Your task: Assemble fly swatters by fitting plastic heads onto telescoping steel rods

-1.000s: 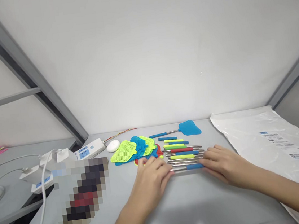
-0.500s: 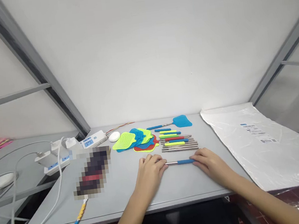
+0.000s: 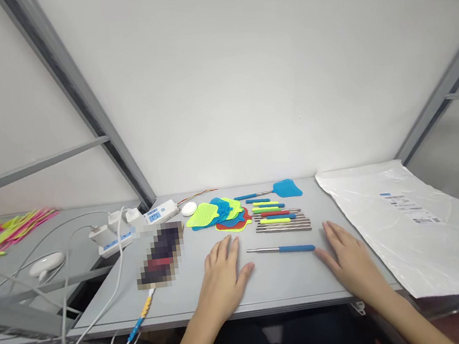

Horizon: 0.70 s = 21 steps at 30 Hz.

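Note:
A metal rod with a blue grip (image 3: 296,248) lies crosswise on the grey table (image 3: 277,286), between my two hands. My left hand (image 3: 222,276) rests open on the tabletop, left of the rod's bare metal end and apart from it. Just beyond the blue end, my right hand (image 3: 349,263) is open too, its thumb tip close to the grip; whether they touch I cannot tell. Behind the rod lie several metal rods (image 3: 284,228) and coloured grips (image 3: 275,220). Perforated swatter heads (image 3: 202,215) in yellow-green, blue and red are heaped to their left.
A whole blue fly swatter (image 3: 287,188) lies at the back. White plastic packaging (image 3: 387,230) covers the right side. On the left are a pixelated dark object (image 3: 162,255), a power strip (image 3: 161,211), a white round device (image 3: 188,209) and loose white cables (image 3: 119,280).
Both hands have let go of the blue-gripped rod and moved apart, fingers spread. The rod now lies on the table. The view has shifted slightly left.

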Motion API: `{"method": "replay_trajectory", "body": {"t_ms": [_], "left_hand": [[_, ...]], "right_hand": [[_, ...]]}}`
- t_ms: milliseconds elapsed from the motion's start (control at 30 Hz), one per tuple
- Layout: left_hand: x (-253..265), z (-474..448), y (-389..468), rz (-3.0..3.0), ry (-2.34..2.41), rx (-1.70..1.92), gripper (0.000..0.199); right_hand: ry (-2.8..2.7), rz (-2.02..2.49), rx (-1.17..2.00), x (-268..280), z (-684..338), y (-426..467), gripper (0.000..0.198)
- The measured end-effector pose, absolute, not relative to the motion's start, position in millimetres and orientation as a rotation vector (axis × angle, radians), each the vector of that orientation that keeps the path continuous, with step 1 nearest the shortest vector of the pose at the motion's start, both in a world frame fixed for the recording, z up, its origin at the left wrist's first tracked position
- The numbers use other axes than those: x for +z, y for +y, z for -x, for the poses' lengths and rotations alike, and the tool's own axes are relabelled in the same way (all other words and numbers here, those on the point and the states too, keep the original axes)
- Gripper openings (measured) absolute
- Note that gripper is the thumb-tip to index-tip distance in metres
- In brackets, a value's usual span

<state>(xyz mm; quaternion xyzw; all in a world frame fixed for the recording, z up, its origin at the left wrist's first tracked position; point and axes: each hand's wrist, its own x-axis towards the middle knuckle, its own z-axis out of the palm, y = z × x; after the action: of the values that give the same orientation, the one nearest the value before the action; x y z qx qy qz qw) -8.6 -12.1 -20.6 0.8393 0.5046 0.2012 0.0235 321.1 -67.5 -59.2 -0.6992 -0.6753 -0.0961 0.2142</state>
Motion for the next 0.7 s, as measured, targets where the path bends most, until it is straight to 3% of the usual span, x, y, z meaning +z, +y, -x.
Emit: {"method": "replay_trajectory", "body": {"t_ms": [100,300,700], "left_hand": [[-29.5,18.6,-17.1,-2.581,1.706,0.505,0.066],[-31.2,16.9,-15.9,-2.502,1.787,0.254,0.082],[-29.4,17.2,-14.9,-2.497,1.802,0.214,0.085]], "right_hand": [[-1.873,2.110,-0.223,-65.7,-326.6,-72.0,0.081],[-1.981,2.289,-0.108,-60.2,-325.4,-72.2,0.088],[-1.987,2.278,-0.111,-62.6,-327.0,-71.6,0.089]]}}
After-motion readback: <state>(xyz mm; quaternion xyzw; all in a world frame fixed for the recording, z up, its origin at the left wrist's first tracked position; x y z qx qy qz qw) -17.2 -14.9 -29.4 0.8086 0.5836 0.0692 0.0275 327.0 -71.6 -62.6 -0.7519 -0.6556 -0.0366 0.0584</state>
